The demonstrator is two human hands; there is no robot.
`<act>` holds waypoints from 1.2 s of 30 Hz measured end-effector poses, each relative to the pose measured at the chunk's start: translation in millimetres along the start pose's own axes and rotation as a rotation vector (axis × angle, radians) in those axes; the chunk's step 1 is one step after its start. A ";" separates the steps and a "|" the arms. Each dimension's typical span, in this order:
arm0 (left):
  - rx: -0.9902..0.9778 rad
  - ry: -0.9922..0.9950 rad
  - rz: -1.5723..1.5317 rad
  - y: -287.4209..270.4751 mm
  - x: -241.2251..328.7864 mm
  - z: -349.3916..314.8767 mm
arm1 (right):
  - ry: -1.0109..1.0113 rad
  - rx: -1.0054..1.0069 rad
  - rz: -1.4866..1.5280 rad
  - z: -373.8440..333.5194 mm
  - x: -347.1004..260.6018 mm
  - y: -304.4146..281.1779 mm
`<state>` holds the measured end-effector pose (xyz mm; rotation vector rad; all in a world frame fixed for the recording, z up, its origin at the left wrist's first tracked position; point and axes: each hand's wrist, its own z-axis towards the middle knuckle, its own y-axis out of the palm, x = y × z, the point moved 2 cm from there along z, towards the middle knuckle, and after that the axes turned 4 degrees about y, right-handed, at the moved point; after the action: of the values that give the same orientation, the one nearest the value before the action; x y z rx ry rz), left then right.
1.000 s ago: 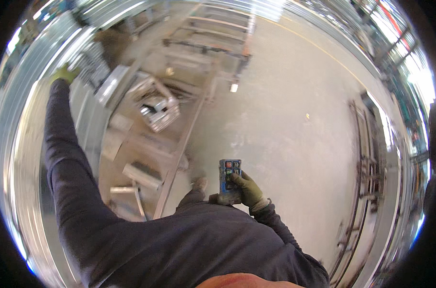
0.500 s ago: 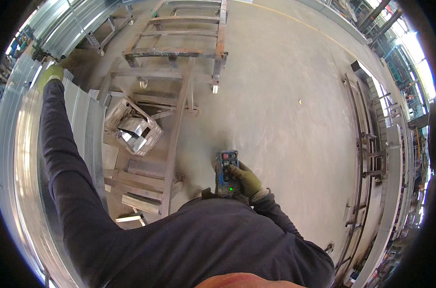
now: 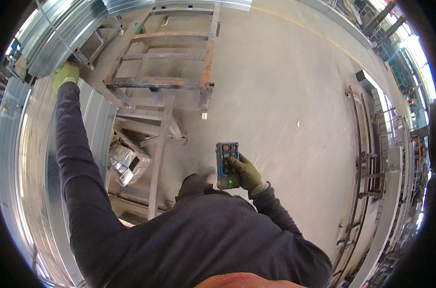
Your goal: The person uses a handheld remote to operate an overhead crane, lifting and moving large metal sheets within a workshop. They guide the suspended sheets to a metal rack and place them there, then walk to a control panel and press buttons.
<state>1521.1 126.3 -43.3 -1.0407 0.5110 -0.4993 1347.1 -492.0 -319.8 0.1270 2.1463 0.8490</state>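
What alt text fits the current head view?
A gloved right hand holds a blue-and-black button remote with a green light lit. The gloved left hand reaches out to long silvery metal panels on the left. Ahead, a rusty metal frame stands on a grey floor, with a crate of shiny metal pieces nearer the person.
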 end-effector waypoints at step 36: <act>0.238 -0.193 0.120 -130.7 424.7 -3.8 | 0.118 -0.247 -0.133 298.2 -498.3 -259.7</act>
<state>1829.8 -189.6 5.1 -0.8151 0.3308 -0.3397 1943.4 -711.1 -288.0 -0.1941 2.1108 1.0559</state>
